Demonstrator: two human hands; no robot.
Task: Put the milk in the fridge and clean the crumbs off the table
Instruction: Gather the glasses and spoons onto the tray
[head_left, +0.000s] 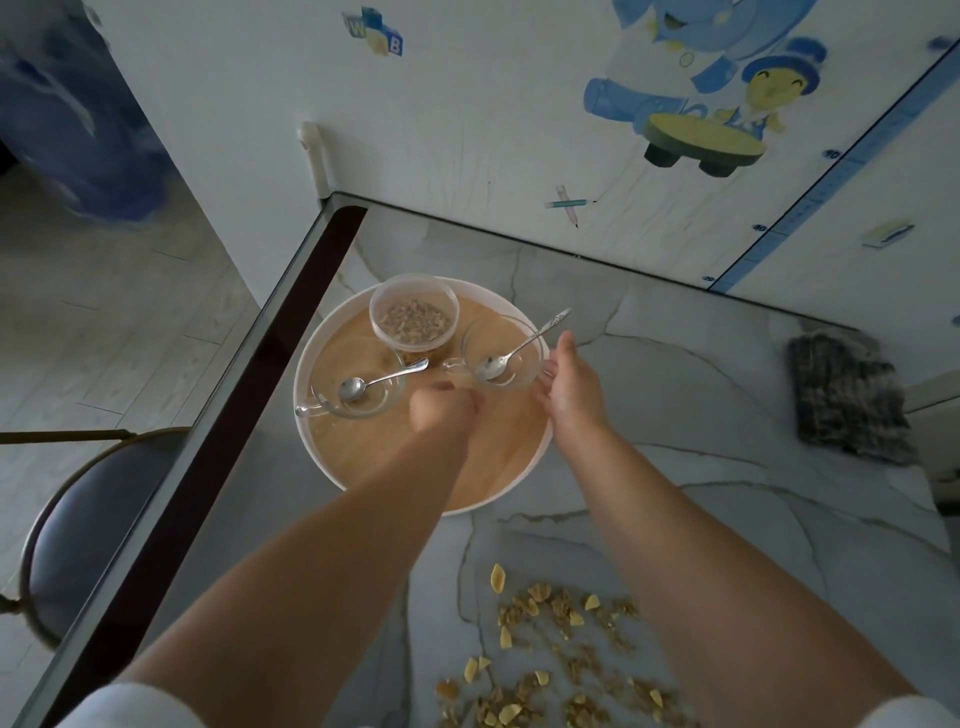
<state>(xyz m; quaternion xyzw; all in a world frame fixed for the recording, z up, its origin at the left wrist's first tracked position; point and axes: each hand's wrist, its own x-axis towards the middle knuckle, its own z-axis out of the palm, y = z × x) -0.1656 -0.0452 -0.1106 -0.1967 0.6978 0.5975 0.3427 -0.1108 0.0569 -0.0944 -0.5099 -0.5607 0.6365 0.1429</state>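
Note:
Crumbs (566, 644), yellow and brown bits, lie scattered on the marble table (701, 395) near its front edge, between my forearms. No milk is in view. Both hands are over a round wooden tray (488, 467) with a white rim. My left hand (441, 408) is curled, its fingers at the handle of a glass cup (501, 358) with a spoon (519, 348) in it. My right hand (569, 384) touches that cup's right side, thumb up and fingers fairly straight.
On the tray also stand a second glass cup with a spoon (358, 392) and a clear tub of cereal (414, 312). A dark folded cloth (847, 395) lies at the table's right. A round stool (88, 525) stands left of the table, which meets the wall behind.

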